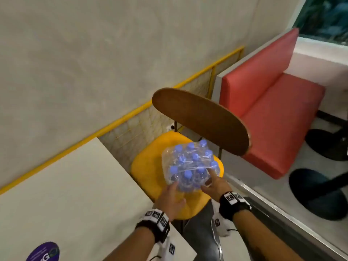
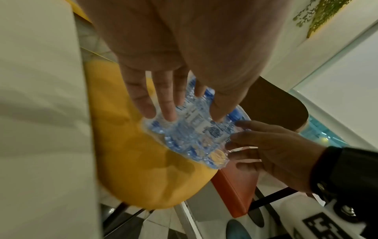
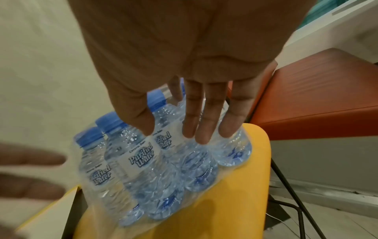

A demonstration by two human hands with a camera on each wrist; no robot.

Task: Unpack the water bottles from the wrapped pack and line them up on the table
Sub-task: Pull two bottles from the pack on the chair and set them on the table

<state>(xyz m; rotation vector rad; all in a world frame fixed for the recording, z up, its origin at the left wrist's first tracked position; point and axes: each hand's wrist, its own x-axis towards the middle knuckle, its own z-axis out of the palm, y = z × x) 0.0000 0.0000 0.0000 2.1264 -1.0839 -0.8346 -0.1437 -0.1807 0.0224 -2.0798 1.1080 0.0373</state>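
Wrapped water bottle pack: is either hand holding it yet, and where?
Not gripped. The left hand and right hand, fingers straight, flank the wrapped pack at its near side on the yellow chair seat.

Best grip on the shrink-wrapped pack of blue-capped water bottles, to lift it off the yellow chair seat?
Probably two hands on opposite lower sides of the shrink-wrapped pack of blue-capped water bottles, left hand and right hand coming from the near edge. It stands upright on the yellow chair seat; the film looks loose on top.

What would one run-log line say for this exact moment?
stage: reaching | wrapped pack of water bottles: unopened, on yellow chair seat | left hand: open, at pack | right hand: open, at pack | table: no bottles
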